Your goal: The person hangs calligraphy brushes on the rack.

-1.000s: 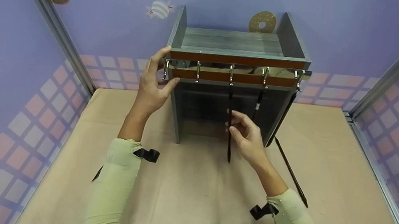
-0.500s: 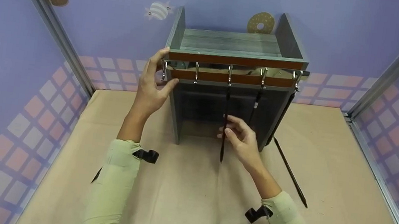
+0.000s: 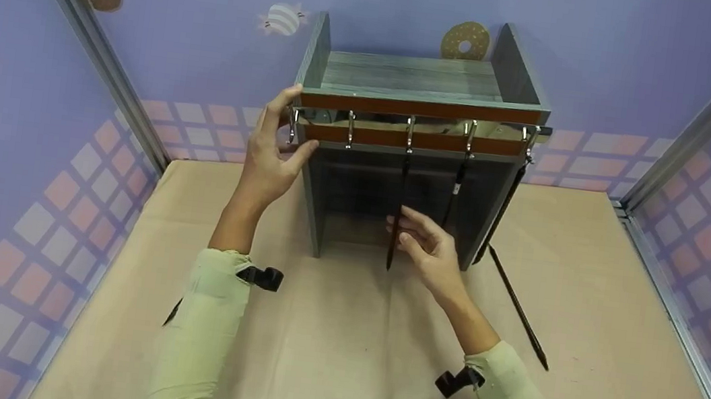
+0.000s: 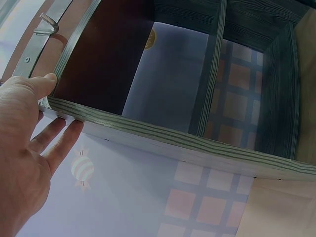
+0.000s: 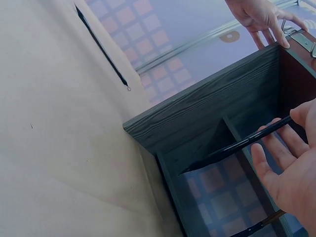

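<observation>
A grey wooden shelf unit (image 3: 425,76) stands on the tan table, with a brown rail of silver hooks (image 3: 437,142) across its front top. My left hand (image 3: 294,121) rests on the unit's upper left corner, thumb on the front edge and fingers straight along the side panel (image 4: 173,140). My right hand (image 3: 401,229) pinches a thin black brush (image 3: 400,191) that hangs from the middle hook. In the right wrist view the thumb of the right hand (image 5: 289,123) lies on the brush (image 5: 232,148) in front of the open shelf (image 5: 197,106).
A second black brush (image 3: 455,188) hangs from the neighbouring hook and a third (image 3: 502,207) from the right end hook. Another brush (image 3: 515,307) lies loose on the table (image 3: 336,360) to the right. Purple patterned walls close in three sides.
My right hand has moved slightly left and toward the shelf, swinging the hanging brush's lower end with it. The left hand has stayed at the corner.
</observation>
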